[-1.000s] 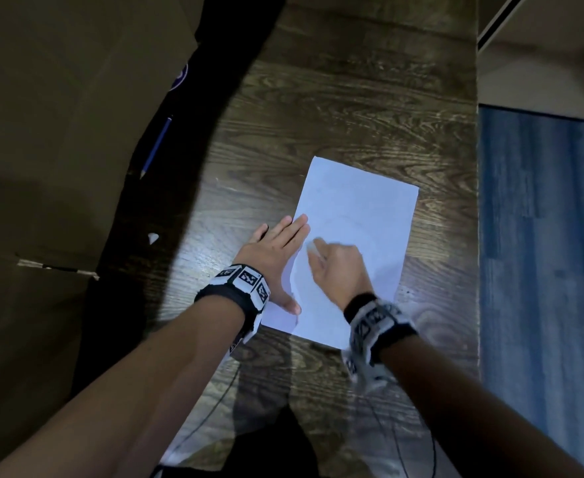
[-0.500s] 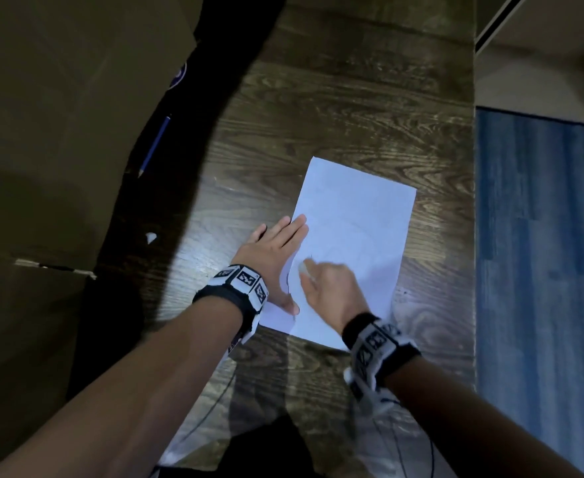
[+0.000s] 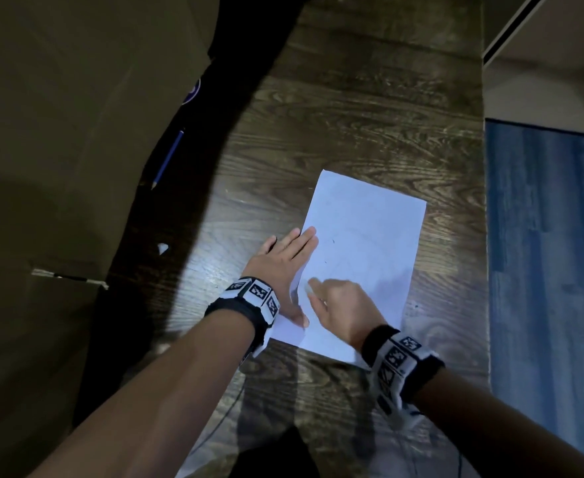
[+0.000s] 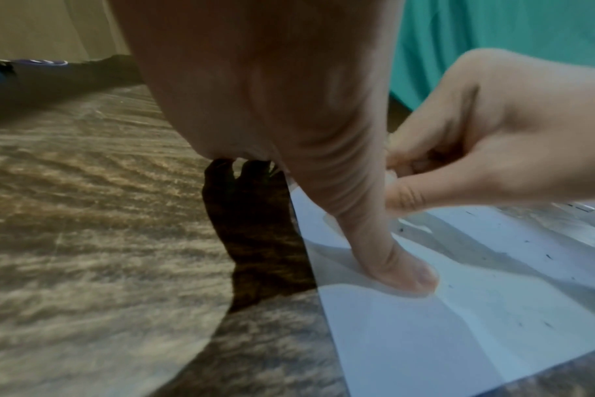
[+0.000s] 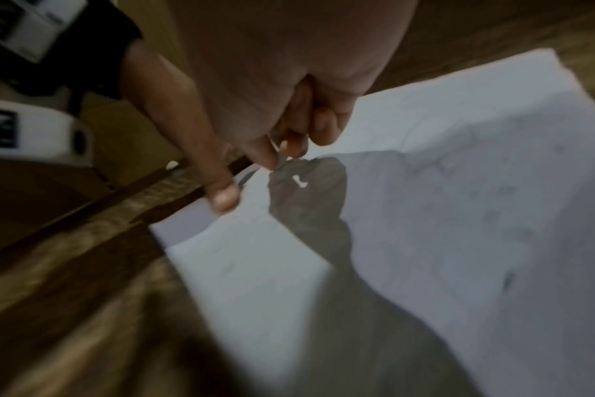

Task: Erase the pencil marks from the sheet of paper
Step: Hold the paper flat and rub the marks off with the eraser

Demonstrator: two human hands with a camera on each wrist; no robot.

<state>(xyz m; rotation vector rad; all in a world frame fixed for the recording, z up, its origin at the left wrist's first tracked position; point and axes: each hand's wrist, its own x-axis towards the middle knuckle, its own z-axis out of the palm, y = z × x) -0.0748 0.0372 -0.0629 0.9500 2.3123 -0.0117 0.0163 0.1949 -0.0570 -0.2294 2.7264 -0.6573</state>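
A white sheet of paper (image 3: pixel 370 243) lies on the dark wooden floor and carries faint pencil lines (image 3: pixel 349 260). My left hand (image 3: pixel 285 263) lies flat on its left edge, fingers straight, thumb (image 4: pixel 396 266) pressed onto the sheet. My right hand (image 3: pixel 335 305) pinches a small white eraser (image 3: pixel 308 288) against the paper just beside the left thumb, by a dark curved mark (image 5: pixel 247 177). In the right wrist view my curled fingers (image 5: pixel 289 142) hide most of the eraser. The paper (image 5: pixel 459 215) there is blurred.
A blue pencil (image 3: pixel 168 158) lies on a black cloth (image 3: pixel 187 215) at the left, with a small white scrap (image 3: pixel 162 248) nearer me. Brown cardboard (image 3: pixel 59 150) fills the far left. A blue carpet (image 3: pixel 546 253) borders the floor on the right.
My right hand with the eraser has slid toward me along the sheet's left side, ending beside the left thumb. The left hand has stayed put on the paper's edge.
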